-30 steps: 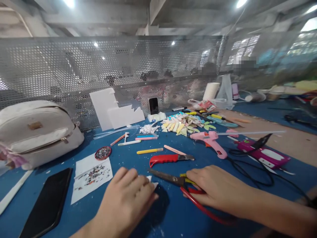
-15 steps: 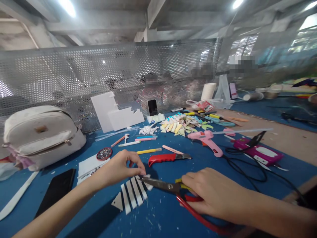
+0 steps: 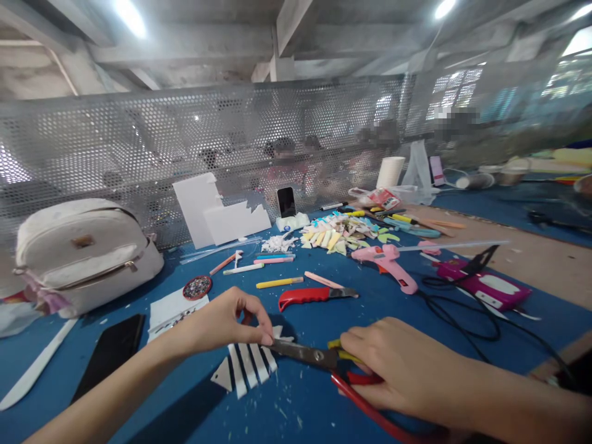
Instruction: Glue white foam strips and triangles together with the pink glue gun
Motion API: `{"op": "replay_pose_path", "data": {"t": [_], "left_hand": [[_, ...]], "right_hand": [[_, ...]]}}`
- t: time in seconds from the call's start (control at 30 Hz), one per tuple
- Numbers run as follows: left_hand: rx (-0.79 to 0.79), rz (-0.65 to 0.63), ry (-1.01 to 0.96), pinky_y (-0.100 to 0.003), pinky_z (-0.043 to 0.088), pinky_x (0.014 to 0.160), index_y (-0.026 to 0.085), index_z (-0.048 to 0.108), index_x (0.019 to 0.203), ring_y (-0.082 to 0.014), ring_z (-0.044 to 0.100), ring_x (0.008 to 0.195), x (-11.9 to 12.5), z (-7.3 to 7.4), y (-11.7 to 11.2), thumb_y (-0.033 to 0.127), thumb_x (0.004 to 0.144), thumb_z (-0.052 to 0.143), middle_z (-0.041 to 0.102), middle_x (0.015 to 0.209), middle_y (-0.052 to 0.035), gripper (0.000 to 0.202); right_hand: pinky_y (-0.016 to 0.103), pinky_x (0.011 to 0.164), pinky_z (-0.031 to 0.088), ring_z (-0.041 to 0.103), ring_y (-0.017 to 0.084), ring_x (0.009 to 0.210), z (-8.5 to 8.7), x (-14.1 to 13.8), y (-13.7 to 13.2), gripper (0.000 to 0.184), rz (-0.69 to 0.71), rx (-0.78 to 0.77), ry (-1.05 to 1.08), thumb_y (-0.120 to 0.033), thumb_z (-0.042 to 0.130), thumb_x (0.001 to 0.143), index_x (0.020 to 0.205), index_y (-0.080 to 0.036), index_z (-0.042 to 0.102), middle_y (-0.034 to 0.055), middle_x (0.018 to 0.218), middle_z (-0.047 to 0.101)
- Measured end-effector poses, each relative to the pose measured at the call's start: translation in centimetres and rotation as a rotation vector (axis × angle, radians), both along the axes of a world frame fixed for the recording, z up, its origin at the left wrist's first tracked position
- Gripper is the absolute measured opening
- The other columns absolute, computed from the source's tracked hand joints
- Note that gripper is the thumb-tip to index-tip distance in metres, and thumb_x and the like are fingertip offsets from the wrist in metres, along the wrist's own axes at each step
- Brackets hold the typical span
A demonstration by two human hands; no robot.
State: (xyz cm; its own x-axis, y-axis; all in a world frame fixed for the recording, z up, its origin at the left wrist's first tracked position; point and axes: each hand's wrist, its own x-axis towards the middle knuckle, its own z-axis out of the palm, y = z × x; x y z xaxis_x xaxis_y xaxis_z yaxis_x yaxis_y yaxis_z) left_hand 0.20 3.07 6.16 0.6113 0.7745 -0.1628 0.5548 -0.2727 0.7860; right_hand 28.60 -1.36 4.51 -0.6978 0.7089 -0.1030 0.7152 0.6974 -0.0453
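My right hand (image 3: pixel 383 364) grips the scissors (image 3: pixel 308 353) by their red and yellow handles, blades pointing left. At the blade tips, the thumb and fingers of my left hand (image 3: pixel 247 320) are pinched together; whatever they hold is too small or hidden to make out. Just below my left hand, a fish-bone shape of white strips (image 3: pixel 250 365) lies on the blue table (image 3: pixel 296 407), with a triangular head piece (image 3: pixel 222 375) at its left end. My left fingers cover part of the shape's upper right end.
Beyond my hands lie a red-handled cutter knife (image 3: pixel 309 297), several markers (image 3: pixel 280 282) and a pink glue gun (image 3: pixel 386 262). Cords run right to a purple device (image 3: pixel 483 285). A backpack (image 3: pixel 87 253), a black phone (image 3: pixel 111 348) and a pile of coloured scraps (image 3: pixel 337 234) also stand around.
My left fingertips have moved slightly down, closer onto the scissors' tips. The view has shifted a little; the white strips remain on the table.
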Motion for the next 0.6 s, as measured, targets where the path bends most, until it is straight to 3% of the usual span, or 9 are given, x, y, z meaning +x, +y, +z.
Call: {"op": "replay_pose_path", "data": {"t": [0.37,0.6], "left_hand": [[-0.039,-0.037,0.013,-0.025,0.041,0.071,0.02,0.077,0.081,-0.0148,0.061,0.08,-0.31,0.42,-0.27,0.032,0.078,0.075,0.072,0.085,-0.0013,0.013],[-0.092,-0.049,-0.005,-0.025,0.041,0.071,0.018,0.078,0.082,-0.0156,0.06,0.079,-0.97,-0.09,-0.05,0.036,0.076,0.077,0.072,0.082,-0.0027,0.019]], "right_hand": [[0.031,0.051,0.024,0.071,0.029,0.068,0.2,-0.48,-0.01,0.02,0.005,-0.04,-0.013,-0.036,0.066,0.09,0.082,-0.018,0.066,0.0064,0.079,0.074],[0.031,0.05,0.022,0.07,0.028,0.067,0.0,-0.91,0.11,0.02,0.021,-0.029,-0.01,-0.037,0.067,0.089,0.084,-0.018,0.067,0.0064,0.079,0.073]]}}
